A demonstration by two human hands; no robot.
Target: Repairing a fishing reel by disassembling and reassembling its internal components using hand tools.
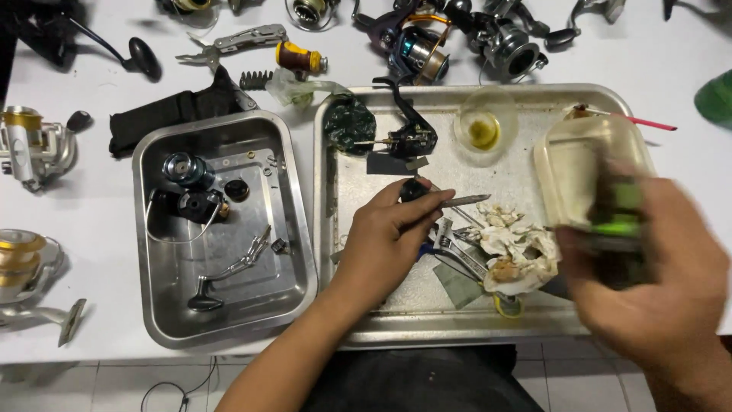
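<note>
My left hand (389, 229) rests over the large steel tray (534, 324) and is closed on a thin grey metal tool (463, 201) that points right, with a small black part (414, 188) at its fingertips. My right hand (656, 275), blurred by motion, is raised near the tray's right edge and grips a black and green object (619, 217), too smeared to identify. A crumpled dirty tissue (518, 248) and small wrenches (454, 240) lie between the hands. A dismantled black reel body (412, 137) lies at the tray's far side.
A smaller steel tray (221, 320) on the left holds reel parts, a spool and a handle. A clear cup with yellow oil (484, 126) and a plastic tub (583, 164) stand in the large tray. Fishing reels, pliers and a black cloth crowd the white table.
</note>
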